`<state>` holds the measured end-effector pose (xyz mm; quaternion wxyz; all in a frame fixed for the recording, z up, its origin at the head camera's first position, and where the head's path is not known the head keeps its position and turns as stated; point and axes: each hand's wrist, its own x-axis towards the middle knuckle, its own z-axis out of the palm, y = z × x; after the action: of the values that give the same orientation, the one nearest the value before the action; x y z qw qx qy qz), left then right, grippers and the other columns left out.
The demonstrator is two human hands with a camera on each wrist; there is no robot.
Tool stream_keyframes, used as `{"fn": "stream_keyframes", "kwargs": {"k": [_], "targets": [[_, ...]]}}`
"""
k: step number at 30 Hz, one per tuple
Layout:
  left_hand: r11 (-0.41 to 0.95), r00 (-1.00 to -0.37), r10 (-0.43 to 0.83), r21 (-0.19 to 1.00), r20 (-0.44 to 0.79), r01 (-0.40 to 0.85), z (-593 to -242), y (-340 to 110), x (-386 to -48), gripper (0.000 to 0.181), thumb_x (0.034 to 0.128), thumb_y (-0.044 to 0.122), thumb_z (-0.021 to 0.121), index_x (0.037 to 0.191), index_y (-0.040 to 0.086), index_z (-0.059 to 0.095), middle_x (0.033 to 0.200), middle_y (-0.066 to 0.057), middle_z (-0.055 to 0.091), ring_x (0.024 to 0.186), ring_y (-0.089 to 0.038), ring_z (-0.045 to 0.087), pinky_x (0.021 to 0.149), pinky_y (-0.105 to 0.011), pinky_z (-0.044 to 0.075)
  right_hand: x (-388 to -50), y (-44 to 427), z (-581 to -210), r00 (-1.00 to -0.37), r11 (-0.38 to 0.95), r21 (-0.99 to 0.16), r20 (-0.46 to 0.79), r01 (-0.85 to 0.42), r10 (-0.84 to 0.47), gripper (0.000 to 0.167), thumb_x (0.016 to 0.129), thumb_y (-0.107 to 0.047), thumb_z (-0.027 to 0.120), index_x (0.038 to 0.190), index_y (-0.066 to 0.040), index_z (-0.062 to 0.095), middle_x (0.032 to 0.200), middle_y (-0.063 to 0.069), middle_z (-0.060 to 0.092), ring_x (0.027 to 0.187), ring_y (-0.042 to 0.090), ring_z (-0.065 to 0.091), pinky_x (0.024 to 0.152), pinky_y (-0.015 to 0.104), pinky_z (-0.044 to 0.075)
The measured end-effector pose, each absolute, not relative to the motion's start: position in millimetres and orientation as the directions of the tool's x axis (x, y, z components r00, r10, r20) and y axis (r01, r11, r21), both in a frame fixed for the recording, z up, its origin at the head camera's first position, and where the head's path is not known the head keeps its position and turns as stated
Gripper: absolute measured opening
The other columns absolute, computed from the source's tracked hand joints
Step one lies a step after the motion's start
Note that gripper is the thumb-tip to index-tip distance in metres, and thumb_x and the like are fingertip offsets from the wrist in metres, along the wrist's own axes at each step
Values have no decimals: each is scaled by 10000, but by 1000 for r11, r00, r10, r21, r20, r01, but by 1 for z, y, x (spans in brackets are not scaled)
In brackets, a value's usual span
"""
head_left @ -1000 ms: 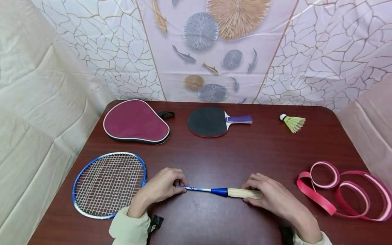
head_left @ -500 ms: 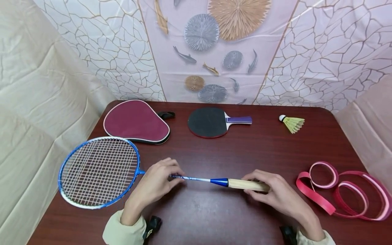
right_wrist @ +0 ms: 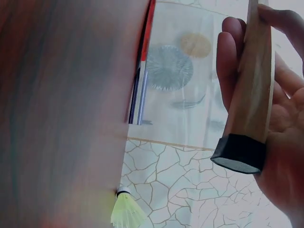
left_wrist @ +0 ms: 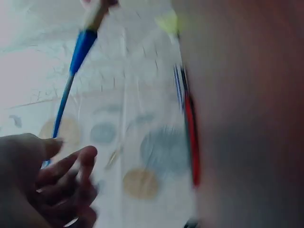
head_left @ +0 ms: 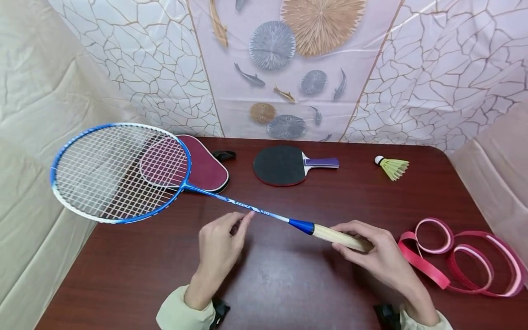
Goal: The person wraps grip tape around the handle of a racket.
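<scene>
The racket (head_left: 214, 195) has risen toward ten o'clock; my right grip (head_left: 379, 254) pinches its handle (head_left: 336, 237); my left grip (head_left: 218, 243) is loosely apart, its touch on the shaft (head_left: 270, 214) unclear.

Head view: the right hand (head_left: 381, 254) hides the rear end of the racket (head_left: 220, 197), whose rim and strings partly cover the case (head_left: 206, 169); the code on the shaft (head_left: 274, 216) is too small to read surely. The lower edge crops both sleeves (head_left: 185, 309). Left wrist view: the shuttlecock (left_wrist: 172, 22) is blurred; the left hand (left_wrist: 52, 185) runs off the picture and covers part of the shaft. Right wrist view: the top edge cuts the racket and the bat (right_wrist: 146, 38).
</scene>
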<state>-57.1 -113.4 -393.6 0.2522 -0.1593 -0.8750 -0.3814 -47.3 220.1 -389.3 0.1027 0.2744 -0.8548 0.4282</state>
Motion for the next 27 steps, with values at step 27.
{"fn": "stream_keyframes", "kwargs": {"k": [27], "targets": [[-232, -946, 299, 971, 125, 55, -414, -106, -57, 188, 941, 85, 665, 1103, 3, 715, 959, -215, 715, 856, -539, 632, 770, -534, 555, -40, 233, -375, -854, 541, -684, 252, -490, -455, 365, 840, -227, 803, 1170, -304, 667, 1032, -158, 661, 877, 44, 616, 785, 180, 481]]}}
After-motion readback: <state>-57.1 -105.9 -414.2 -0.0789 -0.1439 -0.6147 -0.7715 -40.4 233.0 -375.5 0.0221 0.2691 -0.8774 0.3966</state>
